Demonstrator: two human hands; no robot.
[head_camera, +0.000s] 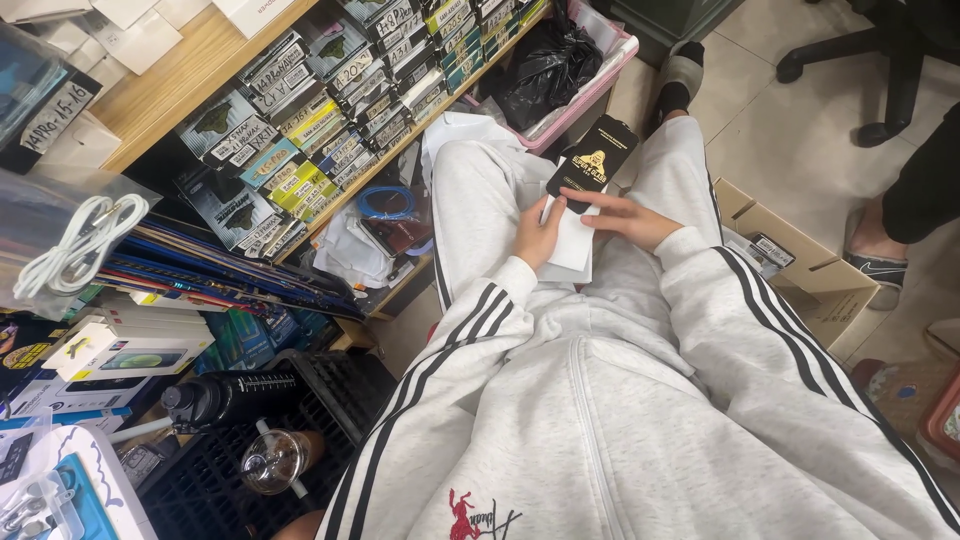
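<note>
I am sitting with my legs stretched out, and both my hands are working over my lap. My left hand (537, 232) is holding a white sleeve (573, 240) against my left thigh; its fingers are curled around the left edge of it, thumb on top. My right hand (622, 216) is lying flat across the upper part, the fingers pressed together and stretched to the left, touching the lower end of a black pack (592, 160) with a gold print. This pack is standing out of the sleeve toward the far side, tilted to the right, and most of it is already outside. So I judge the pulling out is more than half done, but the lower end is not free yet, and the pack itself is not opened.

On my left, a shelf (190, 60) is carrying rows of small boxes (300, 120). A pink basket (590, 95) with a black bag is standing far from me, and an open carton (815, 285) is lying on the floor at my right.
</note>
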